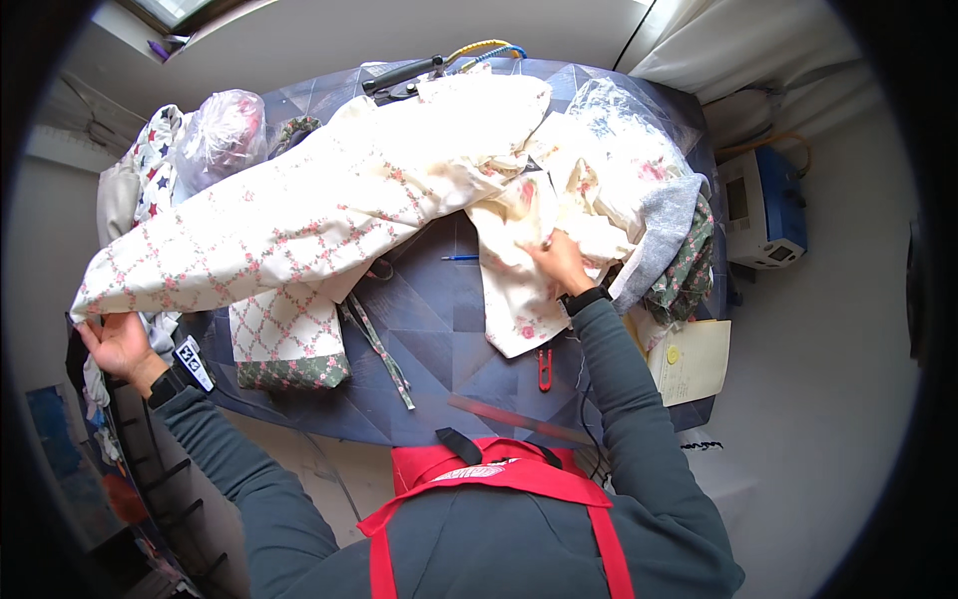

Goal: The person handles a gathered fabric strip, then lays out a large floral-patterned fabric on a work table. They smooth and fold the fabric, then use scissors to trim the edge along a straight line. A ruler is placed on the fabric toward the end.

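Observation:
A long cream cloth with a pink rose trellis pattern point(269, 235) stretches across the table from its far middle to the left edge. My left hand point(118, 344) grips its lower left corner, lifted at the table's edge. At the right, my right hand point(561, 264) is closed on a crumpled cream piece of fabric with larger roses point(509, 290); its fingertips are partly lost among the folds. Below the long cloth lies a fabric piece with a dark green floral border point(289, 339), partly covered. A narrow floral strip point(379, 354) lies beside it.
A blue pen point(460, 258), red thread snips point(545, 369) and a clear ruler point(519, 419) lie on the dark table point(419, 309). Plastic-wrapped fabric point(225, 135) sits back left. Paper point(694, 361) rests at right, near a blue-and-white box-shaped device point(766, 210). A black-handled tool point(404, 75) stands behind.

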Tool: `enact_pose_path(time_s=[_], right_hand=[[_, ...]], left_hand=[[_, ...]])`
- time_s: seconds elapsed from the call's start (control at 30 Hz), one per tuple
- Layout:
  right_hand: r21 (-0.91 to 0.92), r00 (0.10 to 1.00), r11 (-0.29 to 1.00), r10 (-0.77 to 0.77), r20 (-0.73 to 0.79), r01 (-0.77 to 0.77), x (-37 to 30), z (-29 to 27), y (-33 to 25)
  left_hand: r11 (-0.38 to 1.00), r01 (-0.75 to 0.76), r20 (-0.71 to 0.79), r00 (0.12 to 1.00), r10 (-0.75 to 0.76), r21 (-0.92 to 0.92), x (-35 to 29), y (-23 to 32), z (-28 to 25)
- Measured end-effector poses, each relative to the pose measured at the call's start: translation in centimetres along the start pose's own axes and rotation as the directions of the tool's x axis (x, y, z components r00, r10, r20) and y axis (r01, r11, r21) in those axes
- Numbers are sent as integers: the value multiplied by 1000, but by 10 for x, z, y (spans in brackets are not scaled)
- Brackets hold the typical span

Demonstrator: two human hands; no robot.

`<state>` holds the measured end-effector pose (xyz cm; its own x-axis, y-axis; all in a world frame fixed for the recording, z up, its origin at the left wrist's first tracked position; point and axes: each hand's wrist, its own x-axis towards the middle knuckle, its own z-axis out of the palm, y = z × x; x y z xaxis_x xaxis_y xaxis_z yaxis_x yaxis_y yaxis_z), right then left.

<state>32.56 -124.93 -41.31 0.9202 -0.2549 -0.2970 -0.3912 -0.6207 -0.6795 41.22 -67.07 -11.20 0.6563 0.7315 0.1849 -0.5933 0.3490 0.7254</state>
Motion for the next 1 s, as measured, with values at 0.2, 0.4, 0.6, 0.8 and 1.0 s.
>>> enact_pose_path(time_s=[0.2, 0.4, 0.6, 0.8, 1.0], right_hand=[[730, 959, 672, -109, 263, -124, -63, -122, -22], [726, 804, 563, 170, -570, 395, -127, -332, -57], [542, 686, 659, 54, -726, 521, -90, -375, -73], [388, 900, 912, 51, -432, 135, -2, -309, -14], [-187, 900, 976, -176, -399, 108, -2, -158, 15]], left_hand=[[999, 51, -69, 996, -52, -18, 11, 2, -47], [906, 424, 67, 904, -422, -18, 20, -30, -101], [854, 521, 178, 838, -515, 19, -19, -79, -89], [914, 366, 133, 911, -391, 175, -62, -87, -69], [852, 17, -17, 1000, -10, 524, -110, -89, -84]])
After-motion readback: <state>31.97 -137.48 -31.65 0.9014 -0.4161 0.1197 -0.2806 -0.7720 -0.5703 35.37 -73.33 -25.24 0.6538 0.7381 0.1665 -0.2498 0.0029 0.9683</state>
